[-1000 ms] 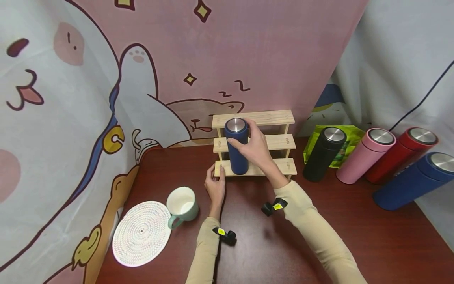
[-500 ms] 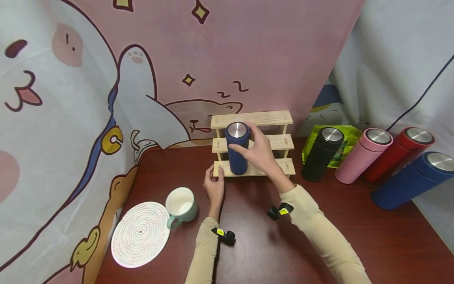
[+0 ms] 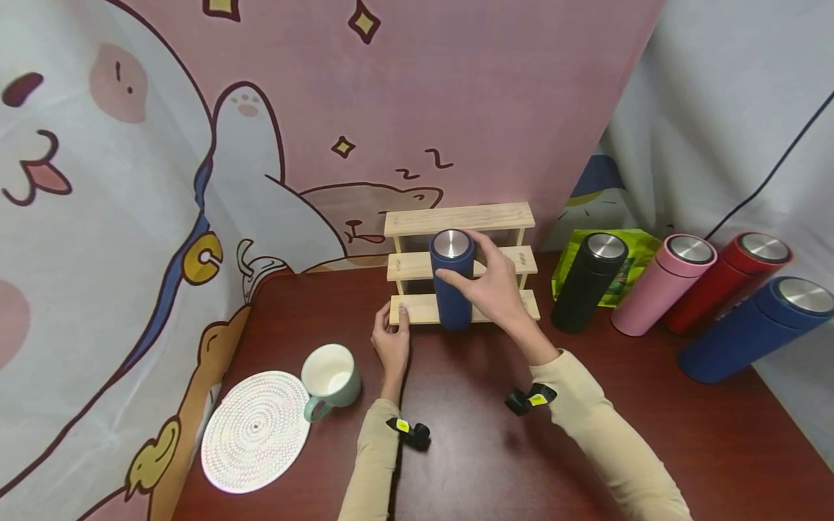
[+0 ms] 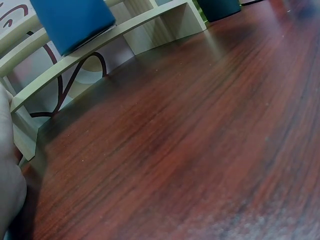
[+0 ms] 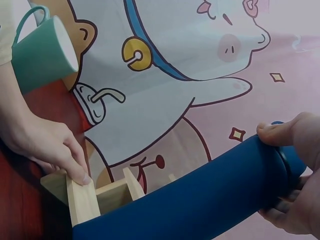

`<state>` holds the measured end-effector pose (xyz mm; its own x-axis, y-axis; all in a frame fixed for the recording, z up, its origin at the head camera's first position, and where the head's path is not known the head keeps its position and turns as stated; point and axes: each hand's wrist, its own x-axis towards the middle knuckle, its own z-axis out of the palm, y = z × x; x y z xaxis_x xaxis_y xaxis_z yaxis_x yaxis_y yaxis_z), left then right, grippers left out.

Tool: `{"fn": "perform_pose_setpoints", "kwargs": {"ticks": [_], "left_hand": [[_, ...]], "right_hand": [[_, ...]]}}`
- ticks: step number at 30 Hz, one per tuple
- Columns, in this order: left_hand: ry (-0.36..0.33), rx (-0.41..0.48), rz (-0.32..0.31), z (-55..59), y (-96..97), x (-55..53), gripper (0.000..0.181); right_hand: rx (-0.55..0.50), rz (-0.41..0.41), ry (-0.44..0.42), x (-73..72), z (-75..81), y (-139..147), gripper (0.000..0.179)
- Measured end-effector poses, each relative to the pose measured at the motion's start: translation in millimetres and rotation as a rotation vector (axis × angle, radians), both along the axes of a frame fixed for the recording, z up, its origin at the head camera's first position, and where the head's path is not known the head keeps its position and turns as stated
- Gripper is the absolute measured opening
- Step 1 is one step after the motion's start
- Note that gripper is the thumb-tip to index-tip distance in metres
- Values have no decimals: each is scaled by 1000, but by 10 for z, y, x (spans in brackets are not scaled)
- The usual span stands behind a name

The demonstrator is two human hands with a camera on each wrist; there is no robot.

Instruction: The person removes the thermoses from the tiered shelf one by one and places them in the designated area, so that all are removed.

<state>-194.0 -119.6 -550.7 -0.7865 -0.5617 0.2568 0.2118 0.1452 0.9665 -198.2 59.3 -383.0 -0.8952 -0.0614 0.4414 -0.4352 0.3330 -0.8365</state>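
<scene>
My right hand grips a blue vacuum flask near its steel-topped lid, thumb on one side and fingers round the other. The flask stands nearly upright at the lowest tier of a three-tier wooden display rack. Its base overlaps that tier's front edge, as the left wrist view also shows with the flask. At the rack's left end my left hand holds the lowest board, thumb on top. The right wrist view shows the left hand pinching the board's end.
To the right stand a black flask, a pink flask, a red flask and a larger blue flask. A green packet lies behind the black one. Left are a green mug and a round woven mat.
My right hand has shifted the blue flask to the right and towards me, from over the lowest board to its front edge. The left hand keeps its hold on the rack.
</scene>
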Motion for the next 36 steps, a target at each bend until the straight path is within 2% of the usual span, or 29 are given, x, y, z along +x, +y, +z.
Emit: {"fn": "perform_pose_setpoints", "kwargs": {"ticks": [15, 17, 24, 25, 29, 36], "left_hand": [[-5, -17, -25, -3, -4, 9, 35], [-8, -14, -26, -27, -9, 2, 36], [-13, -15, -1, -359, -52, -155, 37], [-16, -12, 0, -379, -59, -163, 37], [-29, 9, -9, -413, -84, -176, 36], [-16, 26, -26, -397, -87, -169, 36]], "right_hand": [[13, -44, -25, 172, 16, 327, 72], [20, -52, -29, 194, 10, 369, 72], [68, -101, -46, 258, 5, 546, 73], [81, -114, -44, 271, 9, 572, 73], [113, -159, -35, 325, 21, 682, 73], [145, -207, -35, 448, 64, 850, 72]]}}
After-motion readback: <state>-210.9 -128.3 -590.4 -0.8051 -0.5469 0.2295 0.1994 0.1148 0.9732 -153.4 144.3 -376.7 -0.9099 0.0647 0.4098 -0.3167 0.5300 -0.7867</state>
